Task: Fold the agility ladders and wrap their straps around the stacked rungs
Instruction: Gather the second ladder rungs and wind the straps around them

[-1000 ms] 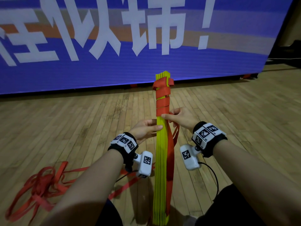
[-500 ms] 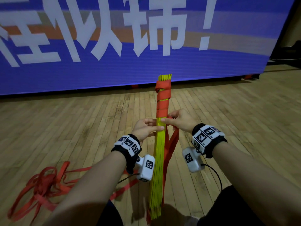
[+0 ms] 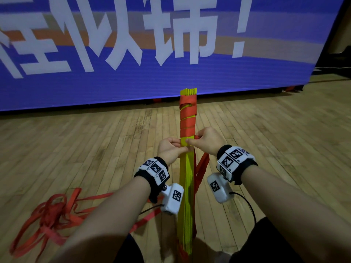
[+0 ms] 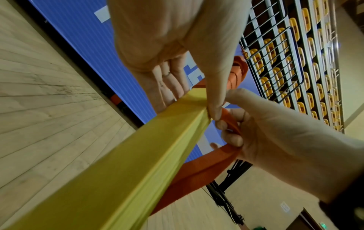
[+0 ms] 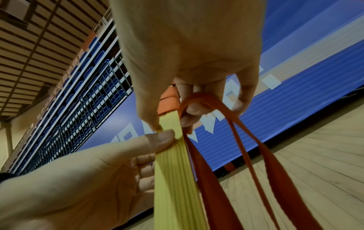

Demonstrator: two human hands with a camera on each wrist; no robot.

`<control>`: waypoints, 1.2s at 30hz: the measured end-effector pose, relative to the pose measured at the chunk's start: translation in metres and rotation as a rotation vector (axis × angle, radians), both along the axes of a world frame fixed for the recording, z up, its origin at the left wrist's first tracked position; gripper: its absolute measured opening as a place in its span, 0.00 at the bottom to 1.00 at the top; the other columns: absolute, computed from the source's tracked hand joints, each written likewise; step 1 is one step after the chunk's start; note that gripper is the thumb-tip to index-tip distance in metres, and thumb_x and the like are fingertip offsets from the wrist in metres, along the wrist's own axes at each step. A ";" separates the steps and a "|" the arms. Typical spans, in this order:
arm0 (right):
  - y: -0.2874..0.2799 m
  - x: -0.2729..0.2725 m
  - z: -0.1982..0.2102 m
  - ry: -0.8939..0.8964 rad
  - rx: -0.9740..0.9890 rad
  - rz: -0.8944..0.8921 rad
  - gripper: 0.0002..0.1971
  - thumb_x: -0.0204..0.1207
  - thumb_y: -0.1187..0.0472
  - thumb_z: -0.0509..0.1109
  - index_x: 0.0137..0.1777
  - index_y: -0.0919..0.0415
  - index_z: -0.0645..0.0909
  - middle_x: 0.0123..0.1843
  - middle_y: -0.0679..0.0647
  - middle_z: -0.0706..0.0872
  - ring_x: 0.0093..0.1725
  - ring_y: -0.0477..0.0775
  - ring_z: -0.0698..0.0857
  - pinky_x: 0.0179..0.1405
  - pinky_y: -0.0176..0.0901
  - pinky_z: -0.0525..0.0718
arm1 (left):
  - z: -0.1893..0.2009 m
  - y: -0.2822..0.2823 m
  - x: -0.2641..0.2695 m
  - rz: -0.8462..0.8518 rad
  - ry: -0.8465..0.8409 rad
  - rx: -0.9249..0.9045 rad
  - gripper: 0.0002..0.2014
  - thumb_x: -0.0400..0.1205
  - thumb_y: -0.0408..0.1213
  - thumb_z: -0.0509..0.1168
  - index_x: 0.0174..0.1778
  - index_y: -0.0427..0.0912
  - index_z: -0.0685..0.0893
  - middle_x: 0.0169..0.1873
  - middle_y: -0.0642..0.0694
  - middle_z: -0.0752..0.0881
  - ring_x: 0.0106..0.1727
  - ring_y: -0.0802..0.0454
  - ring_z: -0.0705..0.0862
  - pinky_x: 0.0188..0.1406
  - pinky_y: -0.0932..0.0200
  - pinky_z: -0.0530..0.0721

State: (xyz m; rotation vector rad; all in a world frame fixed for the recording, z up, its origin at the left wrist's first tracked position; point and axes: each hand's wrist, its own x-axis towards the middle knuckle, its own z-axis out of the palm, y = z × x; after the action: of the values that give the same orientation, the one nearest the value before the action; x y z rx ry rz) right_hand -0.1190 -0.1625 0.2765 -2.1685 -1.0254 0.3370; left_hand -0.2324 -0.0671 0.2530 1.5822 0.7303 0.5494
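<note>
Stacked yellow rungs (image 3: 187, 186) stand upright between your hands, foot near your lap, upper part already bound in red strap (image 3: 188, 120). Your left hand (image 3: 171, 149) pinches the stack just below the wrap; your right hand (image 3: 206, 142) curls round the strap loop (image 5: 206, 99). Expect stiff, light slats that may fan apart and limp webbing that slackens, so grip just under the last turn.

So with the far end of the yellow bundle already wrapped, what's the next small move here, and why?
Probably the right hand carries the red strap across the yellow rungs for another turn, just below the finished wraps. The strap is looped over its fingers beside the bundle, the left hand grips the rungs right there, and most of the bundle nearer the person is bare.
</note>
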 end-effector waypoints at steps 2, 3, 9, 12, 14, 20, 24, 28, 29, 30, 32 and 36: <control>0.001 -0.002 0.001 -0.020 -0.025 -0.007 0.19 0.71 0.44 0.73 0.27 0.56 0.77 0.23 0.50 0.75 0.27 0.50 0.75 0.30 0.44 0.73 | -0.001 0.000 0.002 0.023 0.013 0.025 0.16 0.67 0.30 0.81 0.39 0.44 0.79 0.34 0.48 0.81 0.34 0.56 0.83 0.31 0.64 0.84; 0.001 -0.003 0.002 -0.032 -0.027 -0.011 0.20 0.71 0.44 0.73 0.26 0.55 0.77 0.22 0.50 0.74 0.26 0.50 0.75 0.29 0.43 0.72 | -0.001 0.000 0.003 0.030 0.016 0.033 0.16 0.67 0.31 0.81 0.39 0.44 0.79 0.33 0.49 0.81 0.33 0.57 0.82 0.30 0.65 0.83; 0.002 0.001 0.001 -0.030 0.011 -0.019 0.23 0.70 0.41 0.73 0.24 0.55 0.74 0.21 0.50 0.72 0.25 0.51 0.74 0.30 0.45 0.71 | 0.000 0.003 0.007 -0.010 0.032 0.025 0.17 0.68 0.32 0.81 0.42 0.44 0.78 0.38 0.47 0.82 0.38 0.53 0.84 0.38 0.58 0.86; 0.000 0.007 0.000 0.037 0.052 -0.013 0.21 0.72 0.44 0.73 0.26 0.57 0.76 0.24 0.52 0.75 0.27 0.51 0.75 0.31 0.44 0.72 | 0.005 0.008 0.004 -0.108 -0.006 -0.071 0.14 0.73 0.29 0.76 0.47 0.39 0.78 0.43 0.44 0.84 0.42 0.54 0.85 0.42 0.58 0.88; -0.003 0.012 0.002 0.108 0.091 0.007 0.19 0.72 0.46 0.74 0.30 0.60 0.79 0.28 0.55 0.78 0.29 0.51 0.76 0.35 0.45 0.74 | 0.006 0.010 0.000 -0.164 -0.050 -0.148 0.13 0.76 0.27 0.72 0.53 0.34 0.79 0.48 0.41 0.86 0.44 0.53 0.87 0.40 0.61 0.89; -0.006 0.013 0.003 0.173 0.125 0.071 0.20 0.74 0.49 0.73 0.42 0.71 0.85 0.33 0.58 0.81 0.32 0.51 0.77 0.37 0.45 0.75 | 0.003 0.012 -0.002 -0.232 -0.049 -0.200 0.12 0.79 0.25 0.68 0.59 0.35 0.81 0.47 0.46 0.88 0.46 0.55 0.88 0.43 0.65 0.88; -0.009 0.012 0.005 0.204 0.141 0.087 0.16 0.75 0.50 0.72 0.35 0.63 0.83 0.31 0.51 0.83 0.27 0.45 0.77 0.32 0.37 0.74 | 0.004 0.014 -0.004 -0.223 -0.048 -0.133 0.11 0.78 0.25 0.69 0.56 0.36 0.82 0.45 0.46 0.87 0.42 0.62 0.86 0.37 0.74 0.82; -0.011 0.012 0.004 0.178 0.157 0.107 0.14 0.77 0.54 0.71 0.32 0.58 0.82 0.26 0.44 0.83 0.21 0.38 0.77 0.25 0.29 0.74 | 0.003 0.011 -0.004 -0.171 -0.070 -0.164 0.13 0.76 0.26 0.72 0.56 0.34 0.81 0.47 0.42 0.88 0.46 0.51 0.87 0.48 0.59 0.87; -0.010 0.012 0.004 0.171 0.157 0.114 0.14 0.78 0.54 0.71 0.32 0.58 0.82 0.26 0.44 0.84 0.20 0.37 0.77 0.23 0.27 0.73 | 0.003 0.010 -0.005 -0.153 -0.078 -0.163 0.13 0.75 0.26 0.73 0.54 0.34 0.81 0.45 0.42 0.88 0.45 0.51 0.88 0.45 0.59 0.89; -0.010 0.011 0.004 0.163 0.156 0.118 0.13 0.79 0.55 0.70 0.33 0.58 0.82 0.28 0.46 0.84 0.19 0.37 0.77 0.22 0.27 0.73 | 0.003 0.010 -0.005 -0.135 -0.089 -0.158 0.11 0.74 0.25 0.73 0.51 0.35 0.82 0.43 0.42 0.88 0.42 0.53 0.89 0.41 0.60 0.89; -0.009 0.011 0.004 0.131 0.147 0.126 0.14 0.80 0.57 0.69 0.32 0.57 0.81 0.27 0.45 0.83 0.18 0.36 0.76 0.24 0.29 0.72 | 0.005 0.008 -0.005 -0.107 -0.112 -0.147 0.11 0.73 0.24 0.74 0.46 0.37 0.81 0.40 0.44 0.87 0.36 0.57 0.89 0.35 0.63 0.87; -0.007 0.007 0.005 0.025 0.053 0.099 0.16 0.75 0.49 0.73 0.32 0.59 0.83 0.24 0.45 0.82 0.24 0.41 0.78 0.30 0.38 0.76 | 0.004 0.007 -0.003 -0.040 -0.100 -0.081 0.12 0.72 0.25 0.76 0.43 0.40 0.79 0.37 0.46 0.82 0.36 0.55 0.86 0.34 0.64 0.87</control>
State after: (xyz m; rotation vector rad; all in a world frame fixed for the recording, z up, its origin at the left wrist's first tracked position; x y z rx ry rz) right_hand -0.1115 -0.1695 0.2812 -2.0657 -1.1177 0.3775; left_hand -0.2353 -0.0604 0.2566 1.4803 0.6366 0.5580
